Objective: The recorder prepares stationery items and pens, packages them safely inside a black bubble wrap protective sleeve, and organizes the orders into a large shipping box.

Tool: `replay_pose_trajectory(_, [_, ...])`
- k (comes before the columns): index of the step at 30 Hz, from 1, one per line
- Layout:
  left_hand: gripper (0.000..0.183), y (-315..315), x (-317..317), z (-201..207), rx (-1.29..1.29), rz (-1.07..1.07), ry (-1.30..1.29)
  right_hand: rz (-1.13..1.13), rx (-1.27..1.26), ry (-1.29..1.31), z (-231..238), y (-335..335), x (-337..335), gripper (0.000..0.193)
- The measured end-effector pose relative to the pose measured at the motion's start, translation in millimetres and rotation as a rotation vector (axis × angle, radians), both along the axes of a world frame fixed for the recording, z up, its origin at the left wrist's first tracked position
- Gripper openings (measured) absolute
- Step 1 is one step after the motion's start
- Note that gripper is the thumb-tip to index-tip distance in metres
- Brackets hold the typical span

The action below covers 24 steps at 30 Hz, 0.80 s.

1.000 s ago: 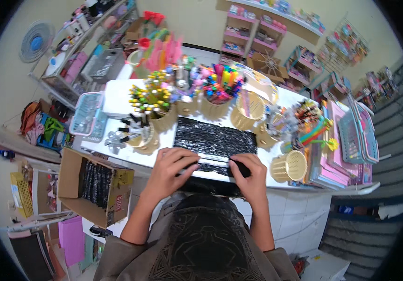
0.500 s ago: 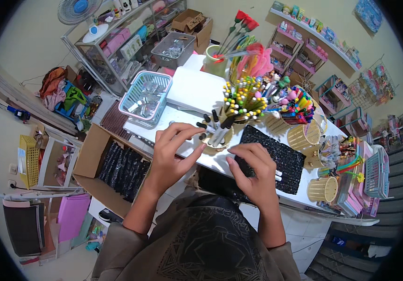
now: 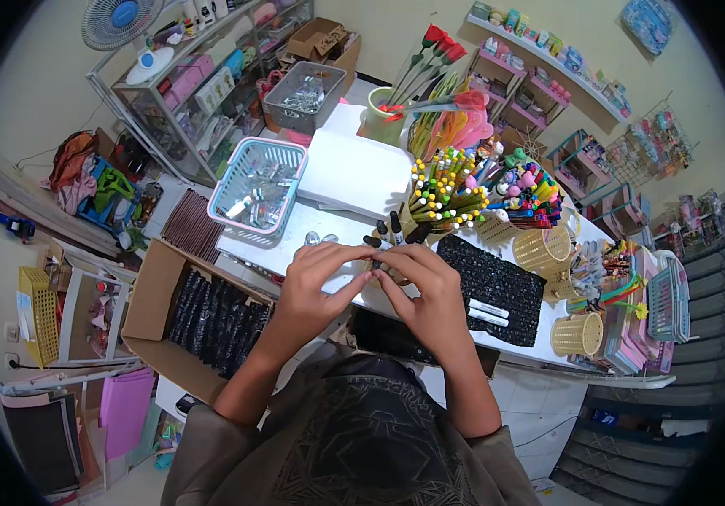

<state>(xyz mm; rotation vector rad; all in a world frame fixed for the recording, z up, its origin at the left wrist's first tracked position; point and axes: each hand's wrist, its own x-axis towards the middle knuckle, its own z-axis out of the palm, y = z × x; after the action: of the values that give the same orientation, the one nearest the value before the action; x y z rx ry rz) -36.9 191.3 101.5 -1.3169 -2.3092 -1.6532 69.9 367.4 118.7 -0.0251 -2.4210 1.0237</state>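
Since the half-second-old view, both hands have come together: the right hand [image 3: 431, 285] is off the black mat and now meets the left hand [image 3: 316, 274] near the table's front edge. Between their fingertips, a small dark piece [image 3: 377, 264], just in front of the dark-capped markers [image 3: 396, 224] standing in a group; too small and covered to identify. Progress, judged from the layout: two white markers [image 3: 487, 314] lie side by side on the black mat [image 3: 501, 274], apparently set out already; the upright group looks not yet dealt with, and the count left is unclear. Grip: each thumb curls close to its index finger, hardly any gap, tips at the dark piece; whether it is pinched or merely touched does not show. Farther out on the table [image 3: 254, 247]: white-tipped pencils [image 3: 447, 190] bunched beyond the markers, a cream slotted cup [image 3: 577, 335] to the right of the mat, a white box [image 3: 358, 169] and a blue-and-pink basket [image 3: 246, 221] to the left. Beside the left forearm, a cardboard box [image 3: 153, 308] carries a row of black packets [image 3: 219, 320].
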Motion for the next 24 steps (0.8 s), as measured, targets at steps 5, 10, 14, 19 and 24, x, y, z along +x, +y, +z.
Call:
replay_pose_trajectory(5, [0.032, 4.0, 4.8, 1.2, -0.039, 0.049, 0.078, 0.017, -0.051, 0.040, 9.2, 4.2, 7.4, 0.027])
replay_pose_trajectory(10, [0.033, 9.8, 12.2, 11.9, -0.061, 0.017, 0.143, 0.041, -0.115, 0.105, 29.3, 16.2, 24.3, 0.028])
replay_pose_trajectory(14, [0.031, 20.6, 18.9, 12.8, -0.066, 0.023, 0.180, 0.020, -0.161, 0.174, 43.5, 33.5, 43.1, 0.028])
replay_pose_trajectory(19, [0.030, 33.5, 23.3, 15.1, -0.070, 0.038, 0.270, -0.028, -0.317, 0.206, 43.0, 67.8, 76.8, 0.024])
replay_pose_trajectory(24, [0.029, 63.0, 35.3, 24.0, 0.009, -0.072, 0.316, -0.107, -0.449, 0.165, 34.3, 110.4, 116.4, 0.023])
